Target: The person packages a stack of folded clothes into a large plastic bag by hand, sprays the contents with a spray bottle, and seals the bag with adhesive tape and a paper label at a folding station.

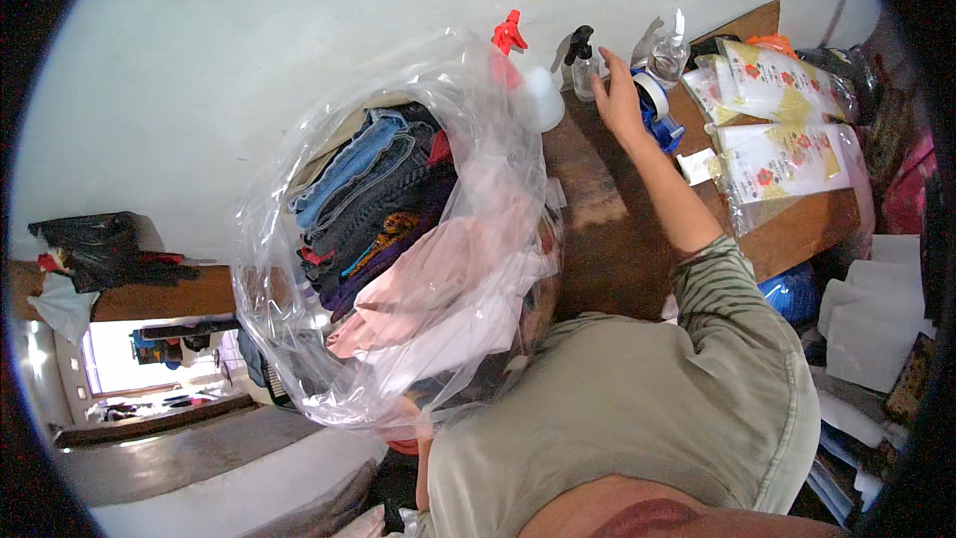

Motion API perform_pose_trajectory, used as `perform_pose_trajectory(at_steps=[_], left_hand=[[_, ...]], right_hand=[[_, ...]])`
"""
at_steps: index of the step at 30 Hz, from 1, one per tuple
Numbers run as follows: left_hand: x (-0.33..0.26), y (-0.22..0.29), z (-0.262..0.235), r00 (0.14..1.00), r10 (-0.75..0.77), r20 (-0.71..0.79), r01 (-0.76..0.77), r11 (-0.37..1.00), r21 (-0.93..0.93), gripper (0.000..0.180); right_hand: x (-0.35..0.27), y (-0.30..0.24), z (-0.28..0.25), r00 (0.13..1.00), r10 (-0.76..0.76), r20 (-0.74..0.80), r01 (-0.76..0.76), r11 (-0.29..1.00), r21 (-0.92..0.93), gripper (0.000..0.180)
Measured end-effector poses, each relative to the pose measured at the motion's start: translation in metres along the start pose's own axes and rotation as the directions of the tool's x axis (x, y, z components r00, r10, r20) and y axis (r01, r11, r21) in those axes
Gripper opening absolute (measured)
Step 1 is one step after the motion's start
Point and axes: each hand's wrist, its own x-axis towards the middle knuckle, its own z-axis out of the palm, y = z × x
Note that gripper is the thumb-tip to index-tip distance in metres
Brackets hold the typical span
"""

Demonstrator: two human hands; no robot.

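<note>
A large clear plastic bag (269, 289) stands in front of me with its mouth toward me. Inside it, folded clothes (373, 179) are stacked: blue denim, dark, patterned, pink and white pieces. My left hand (406, 420) is at the bag's near lower edge, gripping the plastic; film and folds partly hide its fingers. My right hand (619, 105) is stretched out over the wooden table with its fingers extended and holding nothing. It is between a clear spray bottle with a black head (584, 75) and a blue tape dispenser (662, 128) with a tape roll.
Against the wall are a red-headed spray bottle (510, 32) and a clear pump bottle (667, 58). Printed plastic packs (782, 159) lie at the right on the wooden table (607, 259). A black plastic bag (100, 249) sits on a ledge at far left; white folded cloth (871, 309) is piled at right.
</note>
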Motion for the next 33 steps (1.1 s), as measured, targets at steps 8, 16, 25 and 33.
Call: perform_pose_trajectory(at_steps=[8,16,25,33], left_hand=[[-0.004,-0.001,-0.003,1.000,-0.001,-0.010,0.001,1.000,-0.012,0.057],[-0.010,0.002,-0.005,1.000,0.007,-0.014,-0.007,1.000,-0.027,0.057],[-0.008,-0.001,-0.007,1.000,-0.007,-0.018,0.006,0.999,-0.040,0.057],[-0.008,-0.009,0.007,1.000,-0.026,0.016,0.027,0.997,-0.073,0.057]], right_hand=[[-0.067,-0.075,0.006,0.981,-0.116,0.158,0.084,0.978,0.192,0.027],[-0.049,-0.086,0.078,0.927,-0.252,0.279,0.125,0.906,0.405,0.045],[-0.060,-0.077,0.101,0.889,-0.155,0.431,-0.002,0.940,0.341,0.041],[-0.046,-0.076,0.076,0.878,-0.086,0.471,-0.093,0.934,0.344,0.039]])
